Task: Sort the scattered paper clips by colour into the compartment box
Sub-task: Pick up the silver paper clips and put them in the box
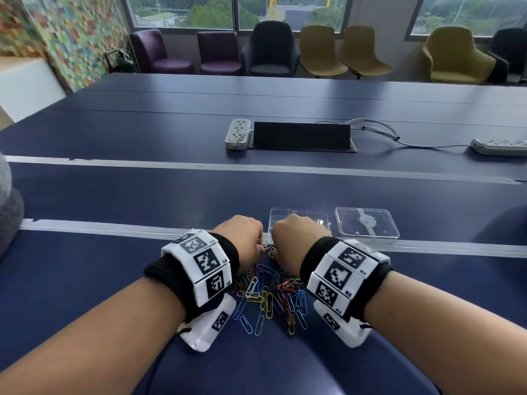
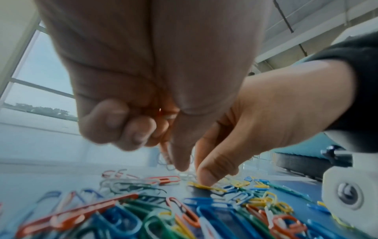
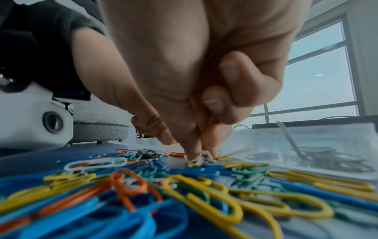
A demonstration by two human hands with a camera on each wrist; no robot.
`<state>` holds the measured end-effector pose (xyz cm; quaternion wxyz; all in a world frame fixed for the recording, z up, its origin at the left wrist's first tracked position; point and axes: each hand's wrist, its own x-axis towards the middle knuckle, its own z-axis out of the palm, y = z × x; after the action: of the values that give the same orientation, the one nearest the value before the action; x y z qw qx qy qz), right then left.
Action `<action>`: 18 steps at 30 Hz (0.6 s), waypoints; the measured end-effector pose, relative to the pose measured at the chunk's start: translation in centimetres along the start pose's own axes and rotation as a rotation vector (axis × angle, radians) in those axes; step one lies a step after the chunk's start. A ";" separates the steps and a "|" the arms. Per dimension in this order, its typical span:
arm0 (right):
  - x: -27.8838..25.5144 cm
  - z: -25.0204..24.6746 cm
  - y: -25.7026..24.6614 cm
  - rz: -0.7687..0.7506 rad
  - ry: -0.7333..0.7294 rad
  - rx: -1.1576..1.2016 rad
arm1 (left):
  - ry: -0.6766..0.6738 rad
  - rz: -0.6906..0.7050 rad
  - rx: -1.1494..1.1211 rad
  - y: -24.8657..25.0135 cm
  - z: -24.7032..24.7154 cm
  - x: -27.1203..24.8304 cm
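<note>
A pile of paper clips [image 1: 271, 297] in blue, yellow, green, orange and white lies on the dark blue table between my wrists. Both hands hover at its far edge. My left hand [image 1: 245, 240] has its fingers curled around orange clips [image 2: 163, 146], which stick out below the fist. My right hand [image 1: 293, 238] pinches a white clip [image 3: 204, 156] with thumb and forefinger down on the table, its other fingers curled. The clear compartment box [image 1: 302, 216] stands just beyond the right hand. Dark clips [image 3: 319, 155] lie in one of its compartments.
The box's clear lid [image 1: 366, 223] lies to the right of the box. Farther back are a white power strip [image 1: 238, 134], a black cable flap [image 1: 301, 136] and a second strip [image 1: 499, 146] with cables. Chairs line the window wall.
</note>
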<state>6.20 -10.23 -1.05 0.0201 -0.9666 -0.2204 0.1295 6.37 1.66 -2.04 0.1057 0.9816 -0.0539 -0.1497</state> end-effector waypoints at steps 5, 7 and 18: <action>0.5 0.1 0.3 0.014 -0.005 0.082 | -0.058 0.019 -0.122 -0.3 -0.2 -0.2; 0.6 0.1 0.7 0.034 0.012 0.112 | -0.058 0.029 -0.177 -0.4 -0.2 -0.3; -0.9 -0.8 2.7 -0.008 0.034 0.280 | -0.187 0.021 -0.650 -1.4 0.6 -0.8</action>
<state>6.77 -13.00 -0.37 0.1591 -0.9555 -0.2036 0.1426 5.54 3.06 -2.71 0.4092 0.8779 -0.0228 -0.2476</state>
